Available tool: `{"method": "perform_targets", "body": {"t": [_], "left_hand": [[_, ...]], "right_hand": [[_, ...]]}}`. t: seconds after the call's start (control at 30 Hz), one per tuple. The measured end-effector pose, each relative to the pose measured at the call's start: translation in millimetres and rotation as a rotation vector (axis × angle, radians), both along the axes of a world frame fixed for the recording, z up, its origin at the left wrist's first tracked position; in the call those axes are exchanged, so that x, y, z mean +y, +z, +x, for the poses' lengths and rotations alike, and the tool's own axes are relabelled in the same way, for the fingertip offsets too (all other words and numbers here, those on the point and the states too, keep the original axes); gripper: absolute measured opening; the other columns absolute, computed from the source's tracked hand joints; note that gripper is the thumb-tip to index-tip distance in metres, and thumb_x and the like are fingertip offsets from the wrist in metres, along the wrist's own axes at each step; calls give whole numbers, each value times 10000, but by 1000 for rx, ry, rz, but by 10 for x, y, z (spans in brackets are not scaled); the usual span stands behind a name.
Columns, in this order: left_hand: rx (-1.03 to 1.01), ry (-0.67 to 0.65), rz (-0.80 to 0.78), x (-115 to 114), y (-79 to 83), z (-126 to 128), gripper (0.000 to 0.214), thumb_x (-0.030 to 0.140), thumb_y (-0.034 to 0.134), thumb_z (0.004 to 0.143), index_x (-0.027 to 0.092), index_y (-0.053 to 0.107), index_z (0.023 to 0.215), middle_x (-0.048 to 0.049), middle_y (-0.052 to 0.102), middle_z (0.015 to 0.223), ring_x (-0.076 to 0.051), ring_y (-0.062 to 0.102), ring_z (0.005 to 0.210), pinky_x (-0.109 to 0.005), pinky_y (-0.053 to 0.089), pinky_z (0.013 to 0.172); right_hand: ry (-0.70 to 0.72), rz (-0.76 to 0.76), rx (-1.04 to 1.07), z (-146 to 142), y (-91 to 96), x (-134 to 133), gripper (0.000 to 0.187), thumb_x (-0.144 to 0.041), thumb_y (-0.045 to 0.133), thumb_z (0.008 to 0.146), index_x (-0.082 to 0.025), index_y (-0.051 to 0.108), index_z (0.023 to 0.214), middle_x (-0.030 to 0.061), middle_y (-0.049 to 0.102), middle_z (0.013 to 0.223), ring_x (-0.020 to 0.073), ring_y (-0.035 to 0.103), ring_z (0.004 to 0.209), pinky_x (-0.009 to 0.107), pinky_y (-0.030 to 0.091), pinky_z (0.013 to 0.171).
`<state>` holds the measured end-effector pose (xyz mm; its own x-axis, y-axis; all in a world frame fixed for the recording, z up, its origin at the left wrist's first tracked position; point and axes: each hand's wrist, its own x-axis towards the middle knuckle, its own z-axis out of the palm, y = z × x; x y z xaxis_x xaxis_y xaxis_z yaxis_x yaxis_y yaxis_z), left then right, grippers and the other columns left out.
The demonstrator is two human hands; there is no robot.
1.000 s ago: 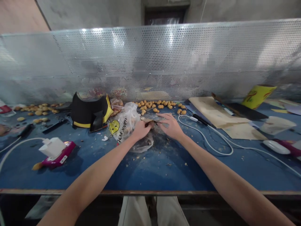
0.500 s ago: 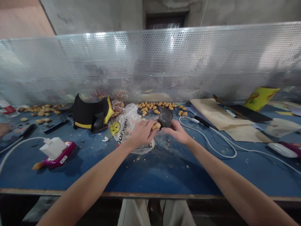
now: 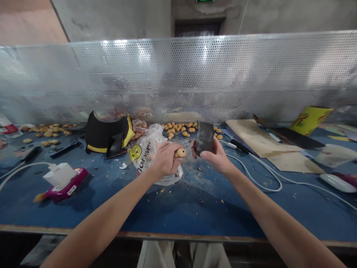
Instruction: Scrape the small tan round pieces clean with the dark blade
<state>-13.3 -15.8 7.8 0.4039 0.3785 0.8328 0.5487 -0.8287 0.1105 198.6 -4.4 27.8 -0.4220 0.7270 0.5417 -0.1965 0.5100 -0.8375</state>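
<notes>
My left hand [image 3: 164, 158] is closed around a small tan rounded piece [image 3: 180, 152] that has a dark round hole in the end facing right. In my right hand [image 3: 216, 156] is a dark grey block [image 3: 205, 137], like a sanding block, held upright with the thumb on its near face. A short gap separates the block from the tan piece. Under and behind my left hand lies a crumpled clear plastic bag [image 3: 150, 145] with a yellow smiley print. More small tan pieces [image 3: 174, 127] lie loose behind my hands, near the perforated screen.
A perforated metal screen [image 3: 195, 74] runs along the blue table's back. To the left are a black-and-yellow curved holder [image 3: 104, 132], a magenta power strip [image 3: 67, 188] with a white plug, and another person's blurred hand at the edge. Brown cardboard [image 3: 256, 137] and white cables [image 3: 275, 188] lie right.
My hands have moved apart. The dark block has lifted away from the tan piece, and the piece has turned so that its holed end shows.
</notes>
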Motion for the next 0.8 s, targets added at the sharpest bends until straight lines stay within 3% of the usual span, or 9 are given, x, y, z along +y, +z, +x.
{"method": "perform_targets", "body": {"t": [0.13, 0.3, 0.43, 0.57, 0.7, 0.8], "left_hand": [[24, -20, 4, 23, -37, -5, 330, 431, 324, 962, 179, 516, 1055, -95, 656, 917, -220, 607, 799, -380, 444, 816], [33, -25, -33, -3, -86, 14, 291, 394, 362, 952, 182, 495, 1100, -84, 648, 914, -218, 614, 801, -377, 467, 805], [49, 4, -125, 16, -115, 16, 291, 377, 454, 925, 179, 476, 1137, -95, 642, 963, -229, 628, 875, -371, 487, 800], [65, -5, -151, 38, -127, 13, 347, 370, 523, 891, 165, 450, 1161, -114, 640, 992, -236, 642, 883, -371, 505, 793], [127, -29, -214, 27, -108, 22, 485, 327, 510, 892, 145, 382, 1323, -136, 644, 1072, -243, 653, 910, -365, 510, 800], [165, -1, -265, 29, -81, 22, 544, 297, 486, 900, 166, 353, 1411, -95, 665, 986, -218, 653, 842, -342, 503, 786]], "right_hand": [[4, 104, -169, -3, -38, -11, 617, -417, 773, 734, -305, 317, 1135, 28, 601, 984, 164, 599, 744, 336, 527, 672], [-197, 354, -470, 28, -138, 107, 381, -356, 733, 767, -236, 441, 981, 41, 551, 950, 180, 555, 791, 335, 503, 694], [-307, 447, -519, 84, -184, 230, 357, -367, 719, 772, -216, 477, 986, 60, 553, 1004, 185, 545, 815, 330, 479, 700], [-294, 488, -582, 123, -168, 263, 311, -317, 727, 756, -210, 495, 933, 41, 547, 928, 183, 528, 788, 324, 459, 700], [-293, 529, -641, 141, -127, 249, 271, -311, 739, 743, -208, 505, 834, 39, 536, 891, 196, 521, 816, 330, 459, 725], [-325, 585, -675, 162, -94, 249, 263, -306, 750, 727, -206, 522, 814, 59, 546, 945, 220, 522, 885, 370, 463, 815]]}}
